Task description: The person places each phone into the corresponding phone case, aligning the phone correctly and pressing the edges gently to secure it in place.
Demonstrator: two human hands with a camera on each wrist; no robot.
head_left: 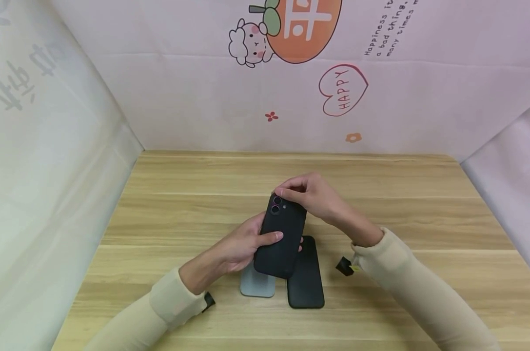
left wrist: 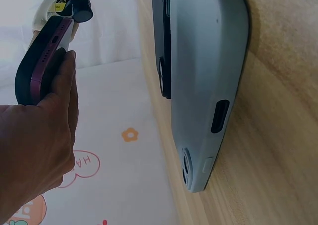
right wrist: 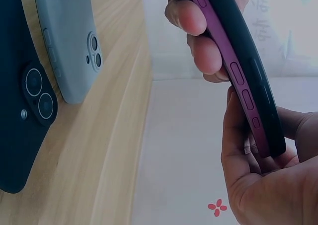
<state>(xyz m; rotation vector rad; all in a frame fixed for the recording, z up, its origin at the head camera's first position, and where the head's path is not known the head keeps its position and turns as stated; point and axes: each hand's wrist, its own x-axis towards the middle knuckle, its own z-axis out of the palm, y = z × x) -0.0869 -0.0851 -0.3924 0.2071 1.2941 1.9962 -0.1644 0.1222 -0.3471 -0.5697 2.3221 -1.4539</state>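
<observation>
A phone (right wrist: 238, 81) with a magenta-purple edge sits against a black case (head_left: 282, 248), whose back faces up in the head view. Along the side, the right wrist view shows the purple edge standing out of the case. My left hand (head_left: 247, 241) grips both around the lower half, thumb across the case back and fingertips at the far edge. At the top end, beside the two camera rings, my right hand (head_left: 315, 195) pinches the case, fingers on the phone side and thumb on the case side. Both hands hold them above the table.
Below lie a grey-blue phone case (head_left: 258, 287) and a black phone case (head_left: 306, 290) with lens rings, side by side on the wooden table (head_left: 181, 195). White printed cloth (head_left: 203, 107) stands behind and on both sides. Small black wrist devices (head_left: 344, 266) hang at the cuffs.
</observation>
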